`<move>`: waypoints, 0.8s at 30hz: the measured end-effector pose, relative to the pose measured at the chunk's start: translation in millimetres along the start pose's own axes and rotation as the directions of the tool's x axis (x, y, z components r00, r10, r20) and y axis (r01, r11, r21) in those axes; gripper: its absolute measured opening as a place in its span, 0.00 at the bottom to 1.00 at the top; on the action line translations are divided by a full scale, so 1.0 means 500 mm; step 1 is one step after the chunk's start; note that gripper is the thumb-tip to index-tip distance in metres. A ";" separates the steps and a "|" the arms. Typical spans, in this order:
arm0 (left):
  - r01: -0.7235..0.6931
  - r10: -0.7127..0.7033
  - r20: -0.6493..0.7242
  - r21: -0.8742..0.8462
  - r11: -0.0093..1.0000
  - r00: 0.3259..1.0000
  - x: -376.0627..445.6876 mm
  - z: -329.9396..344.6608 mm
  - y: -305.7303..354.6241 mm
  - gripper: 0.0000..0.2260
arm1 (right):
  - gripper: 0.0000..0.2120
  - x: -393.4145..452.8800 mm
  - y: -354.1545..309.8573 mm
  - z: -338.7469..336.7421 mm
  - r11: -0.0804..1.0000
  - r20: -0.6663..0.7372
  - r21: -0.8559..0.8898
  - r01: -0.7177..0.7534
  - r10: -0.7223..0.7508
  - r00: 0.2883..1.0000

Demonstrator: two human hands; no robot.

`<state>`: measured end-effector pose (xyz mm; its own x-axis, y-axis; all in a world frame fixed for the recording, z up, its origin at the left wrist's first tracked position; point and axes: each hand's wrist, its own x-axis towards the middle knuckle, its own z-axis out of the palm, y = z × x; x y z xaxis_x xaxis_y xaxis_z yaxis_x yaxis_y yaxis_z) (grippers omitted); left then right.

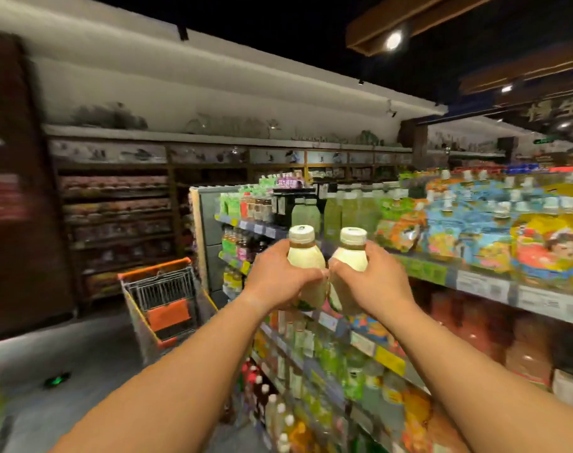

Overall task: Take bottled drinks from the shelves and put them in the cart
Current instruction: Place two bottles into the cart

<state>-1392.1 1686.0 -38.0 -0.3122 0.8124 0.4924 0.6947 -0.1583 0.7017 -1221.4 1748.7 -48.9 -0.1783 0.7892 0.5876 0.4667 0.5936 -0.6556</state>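
Note:
I hold two pale cream bottles with white caps side by side in front of the drinks shelves. My left hand (275,279) grips the left bottle (306,259) round its body. The right bottle (350,259) is gripped the same way by my right hand (373,282). Both bottles stand upright and their bodies nearly touch. The shopping cart (162,299), metal wire with orange trim, stands on the floor to the left of my hands, beyond my left forearm. Its basket opening faces up; I cannot tell what lies inside.
Shelves (475,282) full of bottled drinks and colourful packs run along the right, from knee level up to chest height. A dark wooden wall of shelves (115,217) stands behind the cart. Grey floor (82,354) spreads at the left.

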 end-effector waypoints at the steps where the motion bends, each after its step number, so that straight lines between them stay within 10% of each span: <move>1: 0.024 -0.024 -0.017 0.021 0.999 1.000 0.000 -0.035 -0.041 0.19 | 0.18 0.002 -0.023 0.052 1.000 0.036 0.028 0.004 -0.005 0.999; 24: 0.436 -0.383 -0.330 0.099 0.895 0.863 0.419 -0.437 -0.866 0.21 | 0.15 0.388 -0.162 1.103 0.951 0.465 0.307 -0.033 -0.119 0.877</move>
<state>-1899.6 1802.1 -126.1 -0.7496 0.5760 0.3259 0.5499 0.2680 0.7911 -1771.6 1940.9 -143.4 -0.6147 0.6948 0.3733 0.1844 0.5867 -0.7885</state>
